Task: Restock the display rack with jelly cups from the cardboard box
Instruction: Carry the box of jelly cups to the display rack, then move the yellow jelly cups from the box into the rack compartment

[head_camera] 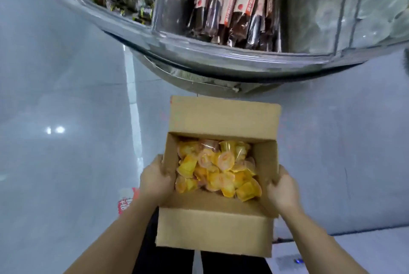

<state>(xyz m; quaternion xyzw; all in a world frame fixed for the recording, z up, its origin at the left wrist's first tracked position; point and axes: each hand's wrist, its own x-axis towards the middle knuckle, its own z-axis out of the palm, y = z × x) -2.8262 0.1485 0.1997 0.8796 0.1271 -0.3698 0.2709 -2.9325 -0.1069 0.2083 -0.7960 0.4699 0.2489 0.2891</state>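
Jelly cups (218,169) lie heaped loose in the open cardboard box (212,232), which you carry below the display rack (221,56). Your left hand (155,179) and right hand (282,191) each clasp a side wall, fingers hooked over the rim, likely to keep the box level so that nothing spills.

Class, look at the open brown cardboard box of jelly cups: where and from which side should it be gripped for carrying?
Grip the open brown cardboard box by its two side walls, one hand from each side, as the left hand and right hand do: those upright walls are free, while flaps stick out front and back.
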